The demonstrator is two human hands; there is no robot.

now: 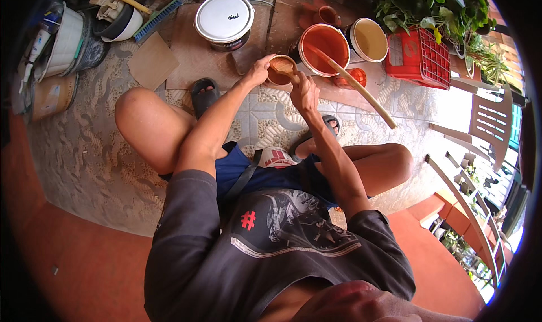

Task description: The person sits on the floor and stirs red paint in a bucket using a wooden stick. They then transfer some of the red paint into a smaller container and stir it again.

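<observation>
My left hand [259, 72] grips the rim of a small round pot [276, 80] with terracotta-coloured insides, held out over the floor beyond my feet. My right hand [305, 92] is closed round a short tan-handled tool [295, 78] that reaches into the pot's mouth; its working end is too small to make out. Just beyond and to the right stands a bucket [301, 44] coated inside with reddish-orange paint, and a long wooden stick [367, 96] leans out of it toward me. Beside this bucket sits a small orange-red container [351, 78].
A lidded white bucket [224, 16] stands far centre. To the right are a cream-filled bucket [370, 42], a red crate [419, 56], plants [429, 5] and a plastic chair [490, 121]. On the left lie a loose tile [153, 61], a blue brush [158, 20] and stacked tubs [63, 42].
</observation>
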